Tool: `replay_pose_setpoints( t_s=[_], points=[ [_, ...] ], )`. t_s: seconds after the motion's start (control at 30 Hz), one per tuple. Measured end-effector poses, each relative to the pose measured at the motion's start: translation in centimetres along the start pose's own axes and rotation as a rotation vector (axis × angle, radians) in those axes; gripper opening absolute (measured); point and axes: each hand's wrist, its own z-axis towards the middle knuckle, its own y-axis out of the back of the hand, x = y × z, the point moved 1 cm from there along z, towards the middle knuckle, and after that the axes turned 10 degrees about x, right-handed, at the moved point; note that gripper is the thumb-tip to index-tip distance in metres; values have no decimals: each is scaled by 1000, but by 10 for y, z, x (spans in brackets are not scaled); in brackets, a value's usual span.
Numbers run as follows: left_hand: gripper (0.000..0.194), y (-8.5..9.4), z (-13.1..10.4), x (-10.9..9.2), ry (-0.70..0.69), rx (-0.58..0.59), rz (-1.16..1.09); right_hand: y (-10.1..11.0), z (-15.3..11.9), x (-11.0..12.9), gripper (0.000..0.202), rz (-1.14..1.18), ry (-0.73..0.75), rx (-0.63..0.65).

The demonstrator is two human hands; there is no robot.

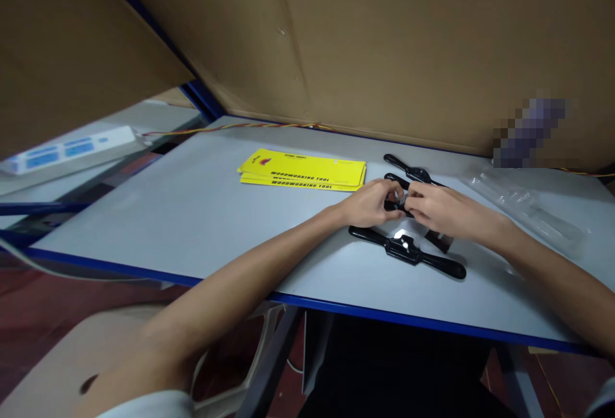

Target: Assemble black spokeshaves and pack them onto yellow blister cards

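Note:
Over the right half of the table (158,213), my hands meet at fingertip height around small parts. My left hand (369,203) is closed, its thumb and fingers curled at a black spokeshave (396,179) whose far handle shows behind them. My right hand (439,209) is pinched close against it; a small shiny piece between the fingertips is too hidden to name. Nearer to me lies a second black spokeshave (406,249). Another spokeshave (419,175) rests behind my hands. A dark, flat, glossy piece (438,241) sits below my right hand.
Yellow printed cards (307,171) lie stacked left of the hands. Clear plastic packaging (528,209) is at the right. A twisted wire (259,125) runs along the back edge by the cardboard wall (360,52). A power strip (72,149) stands at far left, a chair (91,347) below.

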Motion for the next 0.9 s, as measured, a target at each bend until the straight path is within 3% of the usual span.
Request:
replay_pose_setpoints(
  t_s=[0.17,0.33,0.43,0.73,0.9],
  points=[
    [25,-2,2,1,7,0,-16,-2,-1,-13,15,143,108,-48],
    [22,-4,3,2,-16,-5,-9,-7,2,-15,38,126,157,-91],
    [22,-5,3,2,-14,-12,8,-7,2,-14,37,118,177,-105],
    [22,-7,2,2,-7,-16,25,0,0,4,32,-55,-15,-40],
    [22,-8,3,4,-9,-30,29,-3,2,-3,27,127,-54,-82]
  ],
)
